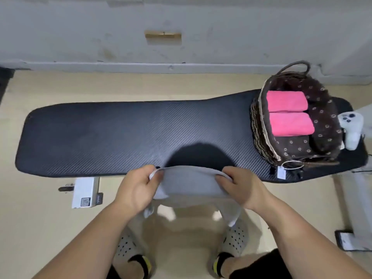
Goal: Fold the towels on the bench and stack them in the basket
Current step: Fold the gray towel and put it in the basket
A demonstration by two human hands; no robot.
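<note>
A grey towel (189, 184) hangs in the air just in front of the near edge of the black bench (120, 133). My left hand (136, 188) pinches its upper left corner and my right hand (239, 188) pinches its upper right corner, so the top edge bows upward between them. The towel's lower part drops below the bench edge. A brown wicker basket (259, 125) with a flowered lining stands on the right end of the bench. Two folded pink towels (287, 113) lie side by side inside it.
A white handheld controller (351, 127) sits on the bench right of the basket. A white tag (281, 172) dangles from the basket's front. A white box (85, 192) lies on the floor under the bench's near left. My feet in perforated clogs (128, 246) stand below.
</note>
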